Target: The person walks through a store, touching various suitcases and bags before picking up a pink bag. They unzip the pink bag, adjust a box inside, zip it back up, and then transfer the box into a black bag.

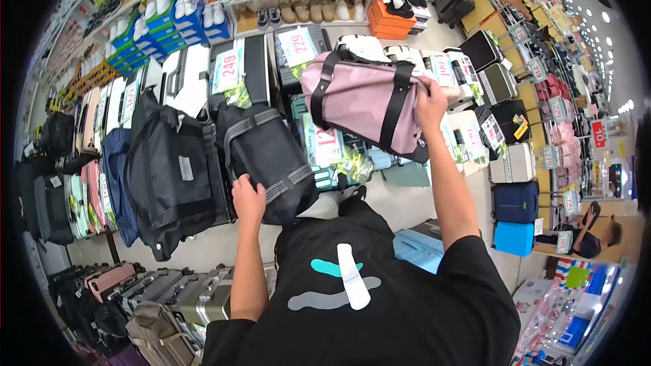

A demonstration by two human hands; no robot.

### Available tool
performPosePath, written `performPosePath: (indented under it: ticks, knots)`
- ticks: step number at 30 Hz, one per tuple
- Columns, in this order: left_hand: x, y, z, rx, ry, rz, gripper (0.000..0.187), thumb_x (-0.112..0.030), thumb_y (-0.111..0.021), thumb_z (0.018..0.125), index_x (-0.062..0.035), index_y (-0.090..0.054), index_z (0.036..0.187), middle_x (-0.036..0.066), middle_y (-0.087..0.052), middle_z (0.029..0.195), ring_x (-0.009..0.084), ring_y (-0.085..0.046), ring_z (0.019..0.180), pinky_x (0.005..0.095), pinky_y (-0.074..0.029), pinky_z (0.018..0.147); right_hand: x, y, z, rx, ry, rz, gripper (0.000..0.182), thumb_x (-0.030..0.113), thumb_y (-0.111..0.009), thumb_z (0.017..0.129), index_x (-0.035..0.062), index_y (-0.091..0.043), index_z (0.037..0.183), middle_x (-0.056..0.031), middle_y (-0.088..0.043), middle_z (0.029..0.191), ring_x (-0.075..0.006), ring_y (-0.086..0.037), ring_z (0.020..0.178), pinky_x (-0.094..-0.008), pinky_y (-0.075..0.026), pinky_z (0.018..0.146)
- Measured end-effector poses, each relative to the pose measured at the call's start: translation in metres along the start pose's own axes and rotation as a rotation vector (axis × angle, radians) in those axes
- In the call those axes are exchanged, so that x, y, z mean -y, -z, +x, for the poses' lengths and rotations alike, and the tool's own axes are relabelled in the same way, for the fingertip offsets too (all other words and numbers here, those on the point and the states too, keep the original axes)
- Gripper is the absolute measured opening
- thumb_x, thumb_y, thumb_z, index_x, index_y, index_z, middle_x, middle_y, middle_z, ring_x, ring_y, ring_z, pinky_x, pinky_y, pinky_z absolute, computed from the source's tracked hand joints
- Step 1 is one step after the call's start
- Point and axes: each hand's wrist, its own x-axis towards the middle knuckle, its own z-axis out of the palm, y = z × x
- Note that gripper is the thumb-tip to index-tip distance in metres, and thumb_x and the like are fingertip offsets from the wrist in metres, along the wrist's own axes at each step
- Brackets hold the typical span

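A pink duffel bag [366, 98] with black straps rests on top of the upright suitcases, tilted down toward the right. My right hand [431, 107] is closed on its right end, thumb on the near side and some fingers out of sight behind. A black duffel bag [264, 156] with grey-striped straps lies left of it. At that bag's lower left edge, my left hand [249, 199] has its fingers curled against the fabric. A larger black bag [173, 169] with a small pale label stands just left of my left hand, and a navy bag [116, 179] sits beside it.
Suitcases with price signs [228, 71] stand in a row under the bags. Shoe shelves [298, 7] are at the back. More luggage, including a blue suitcase [515, 202], lines the right. Behind me on the left stand several suitcases [207, 298]. A person [588, 240] is at far right.
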Motion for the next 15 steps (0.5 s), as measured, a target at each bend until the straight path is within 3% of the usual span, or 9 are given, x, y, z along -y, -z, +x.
performPosePath:
  ticks: [3,7,9,10,15]
  knots:
    - [-0.049,-0.003,-0.004,-0.167,-0.049,0.075,0.039,-0.016,-0.064,0.087,0.0022,-0.054,0.120,0.020,-0.060,0.115,0.0379,-0.056,0.110,0.0452,-0.045,0.095,-0.029,0.015,-0.011,0.026,0.009,0.154,0.014,0.003,-0.062,0.088,0.0017,-0.068,0.100,-0.0138,-0.071,0.098,-0.0272,-0.068,0.092,-0.0338,-0.051,0.083]
    - [-0.121,-0.036,-0.009,-0.015,-0.101,-0.187,0.032,-0.014,-0.062,0.090,0.0006,-0.056,0.117,0.018,-0.063,0.108,0.0325,-0.062,0.102,0.0414,-0.050,0.087,-0.070,0.037,-0.047,0.177,-0.047,0.214,0.014,0.001,-0.065,0.083,0.0005,-0.068,0.097,-0.0144,-0.071,0.102,-0.0290,-0.069,0.096,-0.0363,-0.053,0.085]
    - [-0.168,-0.055,-0.010,0.033,-0.097,-0.242,0.031,-0.014,-0.062,0.090,0.0014,-0.056,0.116,0.017,-0.064,0.107,0.0299,-0.063,0.098,0.0395,-0.051,0.085,-0.096,0.047,-0.066,0.224,0.195,0.205,0.019,0.000,-0.067,0.077,0.0003,-0.068,0.095,-0.0137,-0.072,0.102,-0.0302,-0.069,0.096,-0.0375,-0.053,0.084]
    - [-0.191,-0.061,-0.010,0.061,-0.102,-0.237,0.032,-0.015,-0.063,0.090,0.0020,-0.056,0.117,0.017,-0.063,0.105,0.0279,-0.063,0.095,0.0387,-0.050,0.086,-0.106,0.052,-0.075,0.260,0.202,0.215,0.020,0.000,-0.068,0.075,0.0002,-0.068,0.095,-0.0134,-0.072,0.102,-0.0304,-0.069,0.095,-0.0381,-0.054,0.084]
    - [-0.255,-0.108,0.029,-0.014,-0.258,-0.162,0.043,-0.021,-0.064,0.090,0.0042,-0.051,0.123,0.022,-0.060,0.115,0.0383,-0.058,0.108,0.0420,-0.047,0.093,-0.143,0.071,-0.109,0.347,0.151,0.237,0.021,0.003,-0.072,0.073,-0.0001,-0.066,0.093,-0.0122,-0.071,0.104,-0.0308,-0.068,0.095,-0.0392,-0.054,0.081]
